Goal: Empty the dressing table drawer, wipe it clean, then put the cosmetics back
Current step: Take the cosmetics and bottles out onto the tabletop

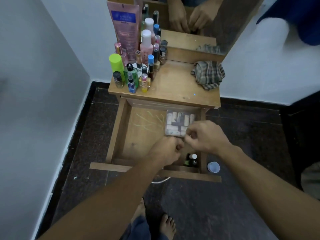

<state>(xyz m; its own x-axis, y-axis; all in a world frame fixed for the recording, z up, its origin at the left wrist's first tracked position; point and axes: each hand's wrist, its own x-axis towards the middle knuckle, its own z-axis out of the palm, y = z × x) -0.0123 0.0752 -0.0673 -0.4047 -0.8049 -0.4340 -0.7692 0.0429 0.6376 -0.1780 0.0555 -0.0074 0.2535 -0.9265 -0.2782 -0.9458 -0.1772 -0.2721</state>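
The dressing table drawer (121, 129) is pulled open, its wooden floor marked with chalk-like scribbles. At its back right lies a clear box (178, 120) packed with small cosmetics. A few small bottles (191, 160) stand in the front right corner. My right hand (206, 135) hovers over the box's near edge, thumb and fingers curled and pinching at that edge. My left hand (168, 150) is curled into a fist just left of it, over the drawer; what it holds, if anything, is hidden. Many cosmetic bottles (138, 66) crowd the tabletop's left side.
A checked cloth (207, 75) lies crumpled on the tabletop's right. A small round jar (213, 167) sits on the dark floor right of the drawer. A mirror (199, 18) stands behind the table. White walls close in on both sides. My bare feet are below.
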